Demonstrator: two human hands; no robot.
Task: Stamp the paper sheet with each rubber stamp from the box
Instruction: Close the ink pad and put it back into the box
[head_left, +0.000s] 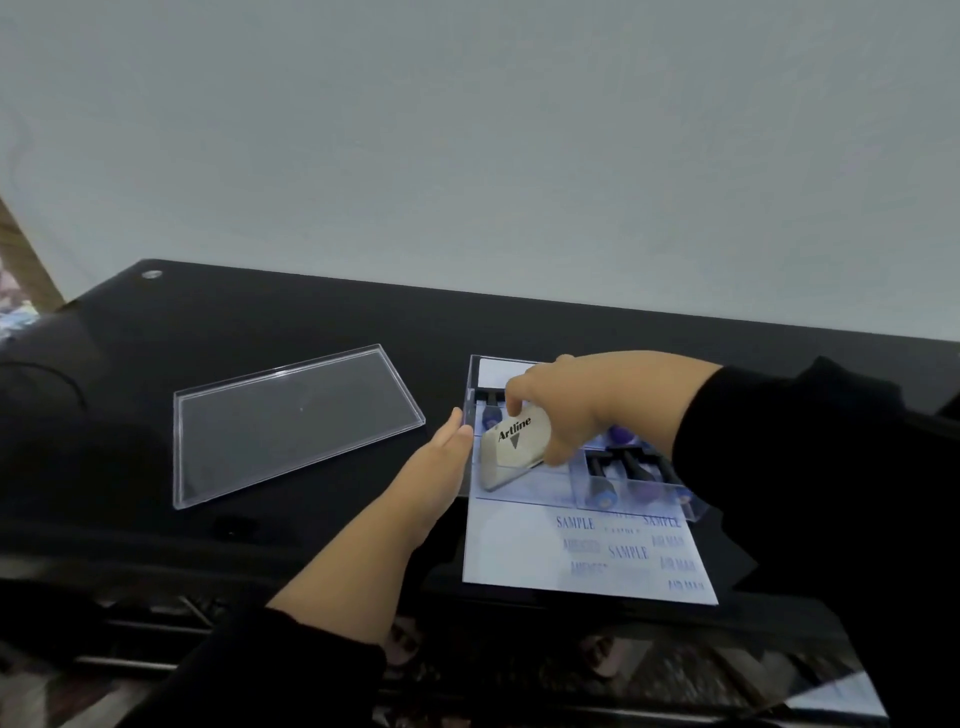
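Left hand (439, 457) flat against box (471, 415); right hand (558, 410) grips ink pad (511, 452).

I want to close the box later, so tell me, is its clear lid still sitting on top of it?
No, the clear lid lies flat on the black table, left of the box and apart from it.

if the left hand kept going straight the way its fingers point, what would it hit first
Most likely the left wall of the clear stamp box. The left hand lies open, fingertips pointing up and right, at or nearly on that wall; depth leaves contact unclear. Just beyond is the Artline ink pad the right hand holds.
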